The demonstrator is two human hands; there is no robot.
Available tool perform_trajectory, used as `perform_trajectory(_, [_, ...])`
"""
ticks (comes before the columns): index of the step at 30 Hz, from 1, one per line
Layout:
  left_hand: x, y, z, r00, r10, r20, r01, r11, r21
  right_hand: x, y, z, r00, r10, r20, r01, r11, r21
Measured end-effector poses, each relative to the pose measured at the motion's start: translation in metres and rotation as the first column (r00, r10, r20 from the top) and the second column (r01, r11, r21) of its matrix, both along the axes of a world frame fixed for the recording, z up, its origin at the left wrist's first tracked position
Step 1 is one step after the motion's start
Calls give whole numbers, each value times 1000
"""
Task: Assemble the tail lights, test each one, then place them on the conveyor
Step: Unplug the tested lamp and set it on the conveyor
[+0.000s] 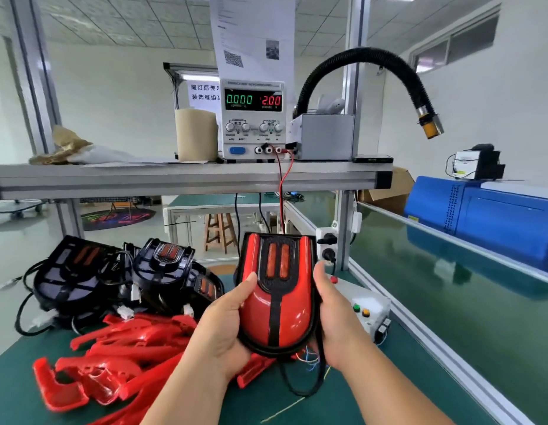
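Note:
I hold an assembled tail light (277,289) upright above the green bench: a red lens on a black housing with two orange strips near its top. My left hand (226,317) grips its left side, my right hand (331,314) its right side. A black cable hangs from its lower end. Black housings (82,271) with cables lie at the left. Red lens pieces (113,357) are piled in front of them. The green conveyor (450,286) runs along the right.
A power supply (253,118) on the shelf shows 0.000 and 2.00, with red leads dropping behind the light. A white button box (366,308) sits at my right. A black hose (389,72) arches overhead. A blue machine (496,216) stands beyond the conveyor.

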State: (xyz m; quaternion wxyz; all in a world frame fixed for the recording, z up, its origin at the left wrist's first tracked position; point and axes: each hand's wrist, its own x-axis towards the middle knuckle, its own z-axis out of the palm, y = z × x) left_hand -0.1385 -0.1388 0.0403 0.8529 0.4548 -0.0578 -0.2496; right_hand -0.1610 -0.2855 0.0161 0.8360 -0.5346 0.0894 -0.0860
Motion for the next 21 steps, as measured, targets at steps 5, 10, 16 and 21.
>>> perform_trajectory(5, [-5,-56,6,996,-49,-78,59,990,127,-32,-44,-8,949,-314,22,315,944,-94])
perform_trajectory(10, [-9,-136,14,980,-143,-140,160,980,120,-78,-96,10,910,-397,124,399,917,10])
perform_trajectory(16, [-8,-227,29,951,-268,-153,281,957,67,-91,-166,41,803,-594,54,596,803,-20])
perform_trajectory(21, [2,-281,63,957,-272,-103,284,951,121,-76,-217,75,750,-661,-1,661,750,-34])
